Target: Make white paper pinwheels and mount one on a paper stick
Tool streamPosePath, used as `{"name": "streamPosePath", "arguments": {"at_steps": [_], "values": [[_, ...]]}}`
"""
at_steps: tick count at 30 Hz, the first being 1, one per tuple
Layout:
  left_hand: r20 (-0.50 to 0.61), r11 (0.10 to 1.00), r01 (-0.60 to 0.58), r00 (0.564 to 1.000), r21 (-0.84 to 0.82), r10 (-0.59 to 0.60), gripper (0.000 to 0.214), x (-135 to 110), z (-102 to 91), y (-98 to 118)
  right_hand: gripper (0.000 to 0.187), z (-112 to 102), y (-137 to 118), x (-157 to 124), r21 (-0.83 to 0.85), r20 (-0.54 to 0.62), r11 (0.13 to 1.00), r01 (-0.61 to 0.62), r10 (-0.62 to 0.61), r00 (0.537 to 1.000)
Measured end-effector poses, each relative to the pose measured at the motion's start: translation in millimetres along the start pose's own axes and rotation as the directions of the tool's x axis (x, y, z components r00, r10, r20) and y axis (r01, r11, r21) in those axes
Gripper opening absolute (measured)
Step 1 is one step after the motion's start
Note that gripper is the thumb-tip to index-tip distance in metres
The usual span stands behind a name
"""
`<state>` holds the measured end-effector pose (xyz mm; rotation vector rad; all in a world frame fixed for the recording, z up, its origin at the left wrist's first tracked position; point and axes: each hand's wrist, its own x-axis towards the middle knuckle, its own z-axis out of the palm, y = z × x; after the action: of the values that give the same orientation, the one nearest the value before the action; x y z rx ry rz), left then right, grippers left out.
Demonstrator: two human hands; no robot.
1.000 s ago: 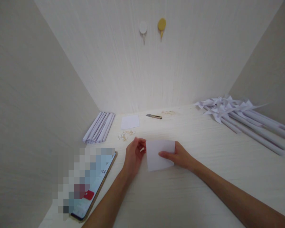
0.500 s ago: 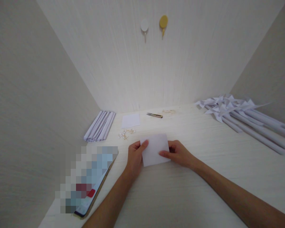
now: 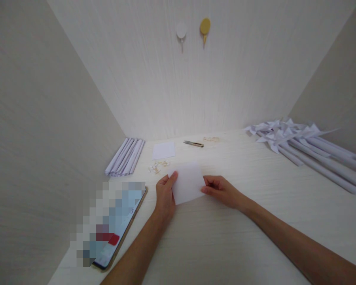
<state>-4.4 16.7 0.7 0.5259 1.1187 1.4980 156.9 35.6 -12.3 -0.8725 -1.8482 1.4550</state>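
Note:
A square white sheet of paper (image 3: 187, 184) is held just above the table, slightly turned. My left hand (image 3: 165, 192) grips its left edge, thumb on top and fingers underneath. At the lower right edge, my right hand (image 3: 221, 190) pinches the paper between thumb and curled fingers. Beyond the sheet lie small white-and-tan pieces (image 3: 158, 166) in a loose pile. Another white paper square (image 3: 163, 151) rests flat behind that pile. Thread snips (image 3: 193, 143) lie farther back, beside a few thin tan pieces (image 3: 211, 139).
Rolled white paper tubes (image 3: 125, 157) are stacked at the back left. White paper pinwheels on tube sticks (image 3: 296, 138) are heaped at the right. A phone (image 3: 123, 233), partly pixelated, leans at the left. On the back wall hang a white hook (image 3: 181, 31) and a yellow hook (image 3: 205, 27).
The paper has shifted left and slightly away from me, turning a little. My right hand has slid outward to the paper's edge, and my left hand has moved slightly left.

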Motion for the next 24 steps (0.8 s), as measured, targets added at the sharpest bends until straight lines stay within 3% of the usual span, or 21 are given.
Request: {"name": "streamPosePath", "arguments": {"at_steps": [13,24], "values": [[0.072,0.999,0.044,0.996,-0.007,-0.043,0.031,1.2,-1.9,1.2,0.042,-1.7,-1.7,-0.2,0.025,0.019,1.000,-0.005,0.004,1.000],[0.195,0.952,-0.018,0.980,0.307,-0.044,0.030,-1.5,-6.9,-6.8,0.031,0.1,1.5,1.9,0.150,0.011,0.988,0.038,-0.040,0.999]]}}
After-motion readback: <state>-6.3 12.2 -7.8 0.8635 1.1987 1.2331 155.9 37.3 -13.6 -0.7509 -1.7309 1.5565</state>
